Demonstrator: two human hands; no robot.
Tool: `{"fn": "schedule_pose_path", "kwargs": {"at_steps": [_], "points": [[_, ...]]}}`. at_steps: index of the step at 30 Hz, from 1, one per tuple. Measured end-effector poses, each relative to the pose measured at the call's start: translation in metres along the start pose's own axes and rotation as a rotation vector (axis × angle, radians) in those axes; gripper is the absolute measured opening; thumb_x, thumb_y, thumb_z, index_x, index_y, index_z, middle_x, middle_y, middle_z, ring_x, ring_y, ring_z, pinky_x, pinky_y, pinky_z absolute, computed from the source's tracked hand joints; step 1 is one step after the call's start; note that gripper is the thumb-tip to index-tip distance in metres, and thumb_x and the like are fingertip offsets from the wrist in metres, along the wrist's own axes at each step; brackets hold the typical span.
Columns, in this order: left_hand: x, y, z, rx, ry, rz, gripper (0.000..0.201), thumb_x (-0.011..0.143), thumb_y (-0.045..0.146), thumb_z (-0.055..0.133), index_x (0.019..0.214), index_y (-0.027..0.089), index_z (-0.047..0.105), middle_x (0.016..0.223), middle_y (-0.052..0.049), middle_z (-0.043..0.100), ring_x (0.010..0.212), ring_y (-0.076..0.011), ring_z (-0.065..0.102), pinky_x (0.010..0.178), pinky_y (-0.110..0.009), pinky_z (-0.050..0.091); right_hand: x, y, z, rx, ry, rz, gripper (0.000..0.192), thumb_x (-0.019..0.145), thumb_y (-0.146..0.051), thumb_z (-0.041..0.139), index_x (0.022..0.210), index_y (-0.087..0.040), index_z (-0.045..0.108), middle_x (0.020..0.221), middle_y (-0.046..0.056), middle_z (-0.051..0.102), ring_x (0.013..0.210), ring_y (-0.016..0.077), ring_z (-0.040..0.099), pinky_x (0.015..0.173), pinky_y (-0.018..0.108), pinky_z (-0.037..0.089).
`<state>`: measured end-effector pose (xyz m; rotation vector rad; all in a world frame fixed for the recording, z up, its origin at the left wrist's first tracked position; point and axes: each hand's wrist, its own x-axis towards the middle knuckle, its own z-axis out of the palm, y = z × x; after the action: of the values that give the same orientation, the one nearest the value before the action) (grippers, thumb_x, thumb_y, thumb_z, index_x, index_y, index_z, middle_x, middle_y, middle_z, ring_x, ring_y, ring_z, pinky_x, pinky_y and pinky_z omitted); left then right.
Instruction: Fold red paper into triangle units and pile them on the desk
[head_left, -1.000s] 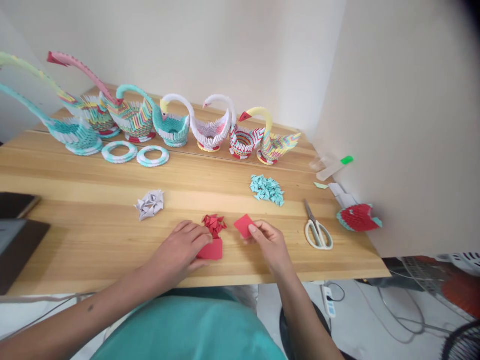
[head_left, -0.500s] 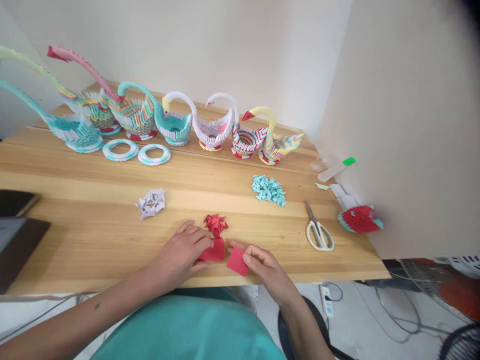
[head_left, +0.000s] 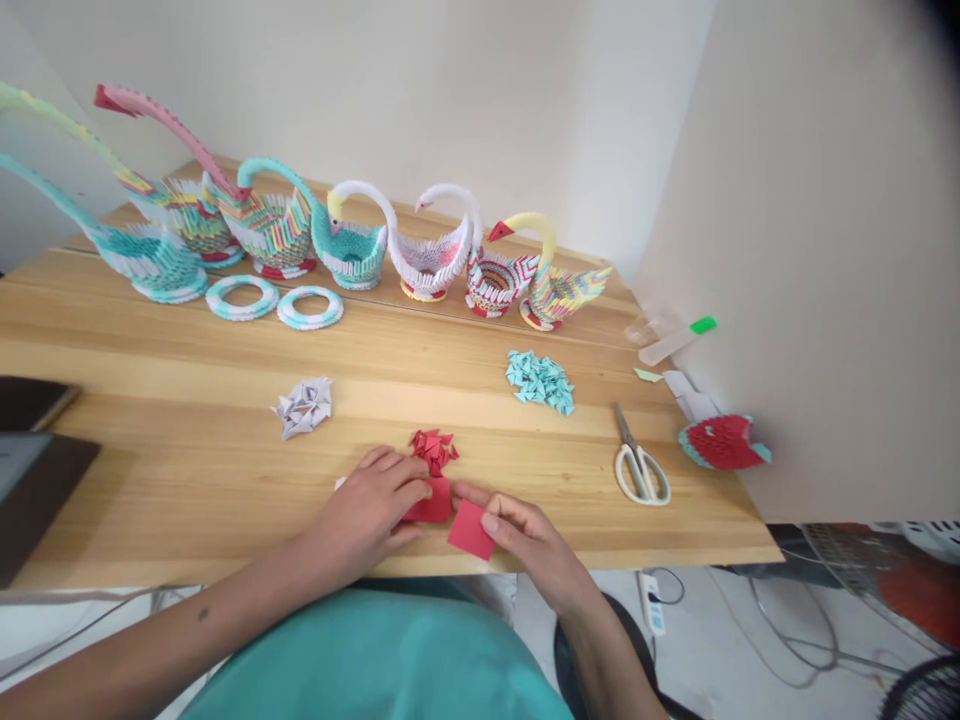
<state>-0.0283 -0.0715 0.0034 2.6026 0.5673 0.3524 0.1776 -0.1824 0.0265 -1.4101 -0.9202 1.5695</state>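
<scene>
both hands low at table edge: left hand (head_left: pixel 367 510) flat, open on red paper stack (head_left: pixel 433 503); right hand (head_left: pixel 525 535) pinches red sheet (head_left: pixel 470 529).

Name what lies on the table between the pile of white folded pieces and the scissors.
In the head view, the pile of red folded pieces lies between the white pile and the scissors.

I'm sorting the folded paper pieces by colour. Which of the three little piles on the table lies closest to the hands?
The red pile, just beyond the left hand. The white pile and the turquoise pile lie farther back.
</scene>
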Motion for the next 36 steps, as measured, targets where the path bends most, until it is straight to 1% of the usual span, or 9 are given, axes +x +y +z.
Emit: {"fn": "schedule_pose_path", "kwargs": {"at_steps": [6,9,11,16,21,25,29,32,36], "points": [[0.008,0.003,0.012,0.006,0.016,0.029,0.015,0.087,0.026,0.062,0.1,0.019,0.064,0.104,-0.007,0.068,0.098,-0.0237,0.057,0.093,-0.04,0.038,0.005,0.004,-0.002,-0.062,0.004,-0.021,0.034,0.084,-0.05,0.063,0.068,-0.021,0.057,0.113,0.009,0.069,0.121,0.0269,0.055,0.101,0.038,0.038],[0.007,0.003,0.015,-0.01,0.021,0.028,0.013,0.088,0.027,0.06,0.098,0.02,0.064,0.103,-0.007,0.067,0.099,-0.0241,0.057,0.093,-0.041,0.039,0.009,0.008,-0.01,-0.116,0.087,-0.062,0.036,0.084,-0.051,0.062,0.066,-0.02,0.056,0.078,0.002,0.067,0.087,0.0204,0.062,0.079,0.028,0.045],[0.006,0.003,0.011,-0.031,0.024,0.018,0.018,0.086,0.031,0.064,0.101,0.021,0.064,0.108,-0.008,0.067,0.103,-0.0258,0.056,0.094,-0.042,0.039,0.013,0.009,-0.016,-0.137,0.176,-0.126,0.037,0.085,-0.051,0.061,0.066,-0.019,0.056,0.064,-0.002,0.058,0.066,0.0148,0.055,0.065,0.024,0.043],[0.011,0.004,-0.018,-0.278,0.13,-0.105,0.026,0.085,0.04,0.064,0.101,0.019,0.064,0.114,-0.01,0.066,0.107,-0.0257,0.057,0.094,-0.04,0.042,0.026,-0.006,-0.016,-0.223,0.279,-0.266,0.034,0.083,-0.048,0.062,0.066,-0.019,0.063,0.062,-0.001,0.06,0.06,0.014,0.053,0.06,0.024,0.043],[0.036,0.008,-0.039,-0.776,0.125,-0.322,0.025,0.085,0.042,0.059,0.089,0.018,0.064,0.08,-0.001,0.068,0.073,-0.0169,0.062,0.067,-0.026,0.047,0.043,-0.032,0.003,-0.277,0.274,-0.343,0.019,0.081,-0.037,0.065,0.087,-0.021,0.071,0.073,0.001,0.069,0.063,0.0152,0.06,0.059,0.025,0.047],[0.052,0.001,-0.04,-1.062,0.177,-0.416,0.029,0.077,0.044,0.064,0.069,0.016,0.059,0.061,0.001,0.061,0.056,-0.0132,0.056,0.054,-0.023,0.042,0.057,-0.047,0.007,-0.306,0.28,-0.41,0.026,0.082,-0.034,0.065,0.104,-0.021,0.069,0.069,-0.001,0.068,0.061,0.0144,0.061,0.057,0.024,0.047],[0.057,-0.013,-0.043,-1.118,0.34,-0.44,0.032,0.072,0.041,0.067,0.059,0.017,0.052,0.051,0.005,0.05,0.049,-0.0094,0.044,0.051,-0.021,0.035,0.068,-0.057,-0.002,-0.246,0.327,-0.449,0.034,0.084,-0.042,0.061,0.108,-0.019,0.066,0.065,0.0,0.067,0.059,0.015,0.061,0.059,0.027,0.05],[0.058,-0.018,-0.047,-1.106,0.419,-0.451,0.033,0.072,0.041,0.067,0.057,0.017,0.05,0.051,0.005,0.047,0.05,-0.0087,0.041,0.051,-0.021,0.033,0.076,-0.061,-0.004,-0.227,0.283,-0.426,0.037,0.087,-0.047,0.056,0.104,-0.016,0.067,0.06,0.0,0.064,0.053,0.0141,0.057,0.054,0.026,0.047],[0.059,-0.022,-0.046,-1.098,0.451,-0.442,0.033,0.073,0.043,0.067,0.058,0.016,0.054,0.053,0.004,0.05,0.053,-0.01,0.044,0.053,-0.022,0.035,0.09,-0.064,0.002,-0.33,0.241,-0.502,0.022,0.083,-0.038,0.063,0.09,-0.019,0.069,0.064,0.0,0.064,0.055,0.014,0.056,0.054,0.026,0.045]]}}
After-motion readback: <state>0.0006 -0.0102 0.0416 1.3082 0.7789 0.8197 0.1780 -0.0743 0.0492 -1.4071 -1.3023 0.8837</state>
